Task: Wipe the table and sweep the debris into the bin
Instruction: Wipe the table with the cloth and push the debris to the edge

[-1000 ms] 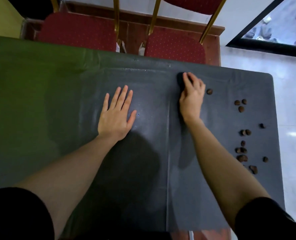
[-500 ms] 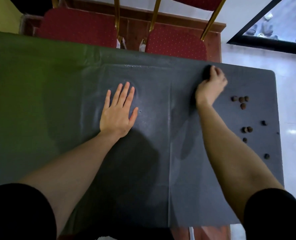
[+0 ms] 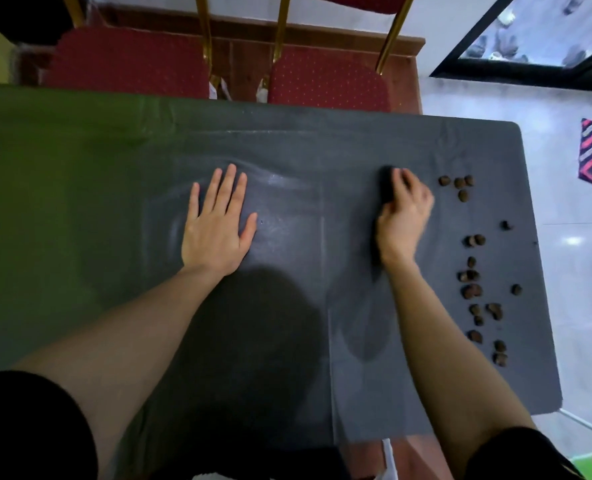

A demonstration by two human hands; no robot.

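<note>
Two hands rest on the table (image 3: 287,341). At centre-left of the frame the left hand (image 3: 216,225) lies flat, fingers straight and slightly spread. Right of centre, the blurred right hand (image 3: 405,211) curls over a dark cloth (image 3: 386,183), pressing it down. Brown debris (image 3: 474,268) lies scattered along the right edge of the frame's tabletop, just beside that hand. Red chairs (image 3: 329,77) stand along the top.

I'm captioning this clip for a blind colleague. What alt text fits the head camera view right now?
A person's right hand grips a dark wiping pad on a grey table cover, while the left hand lies flat, fingers spread. Small brown debris pieces are scattered near the table's right edge; two red chairs stand beyond.
</note>
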